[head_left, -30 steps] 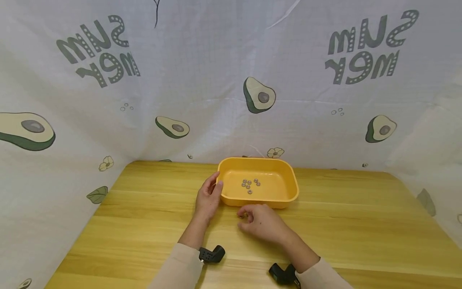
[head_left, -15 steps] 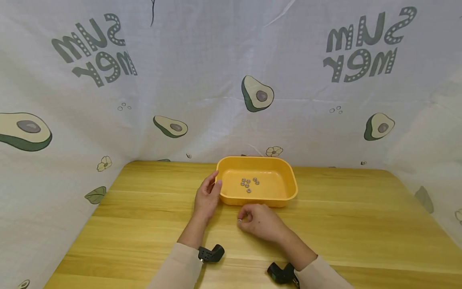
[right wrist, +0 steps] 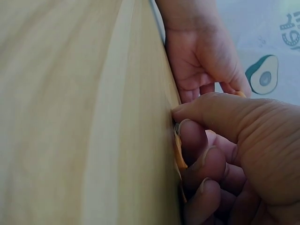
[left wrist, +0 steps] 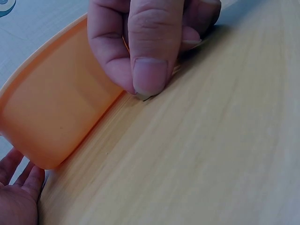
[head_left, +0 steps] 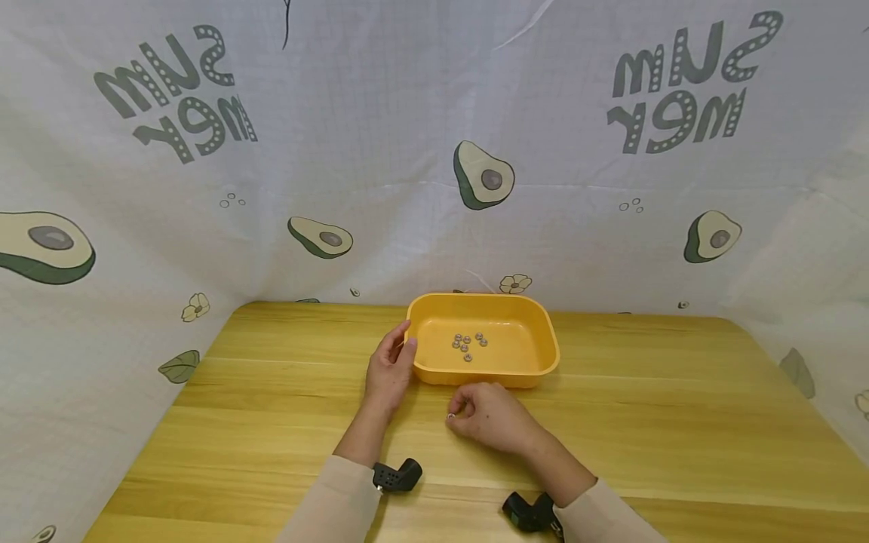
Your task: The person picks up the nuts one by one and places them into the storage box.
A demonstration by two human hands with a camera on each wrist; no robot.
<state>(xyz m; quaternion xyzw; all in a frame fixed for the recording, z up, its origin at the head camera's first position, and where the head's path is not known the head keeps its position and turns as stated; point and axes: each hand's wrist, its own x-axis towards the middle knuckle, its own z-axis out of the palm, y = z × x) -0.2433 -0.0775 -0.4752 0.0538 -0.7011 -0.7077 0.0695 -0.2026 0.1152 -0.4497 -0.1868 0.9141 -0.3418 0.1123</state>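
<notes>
A yellow plastic tray [head_left: 490, 377] stands near the back of the wooden table, with several small metal nuts [head_left: 467, 357] loose on its floor. My left hand [head_left: 390, 375] holds the tray's left side, its thumb at the rim and its fingers along the outer wall. Just in front of the tray, my right hand [head_left: 494, 417] pinches a small shiny nut [head_left: 451, 416] between thumb and index finger, close to the tabletop. From the left wrist the thumb mostly hides that nut. In the right wrist view only a dark sliver shows between the fingertips.
The wooden table [head_left: 285, 422] reaches back to a white cloth [head_left: 380, 151] printed with avocados. A black wrist camera [head_left: 398, 477] sits on the left wrist, and another wrist camera [head_left: 532, 514] on the right.
My right thumb and index finger have closed together on the nut, which has turned to show its ringed face. My left hand stays at the tray. The head view shifts slightly.
</notes>
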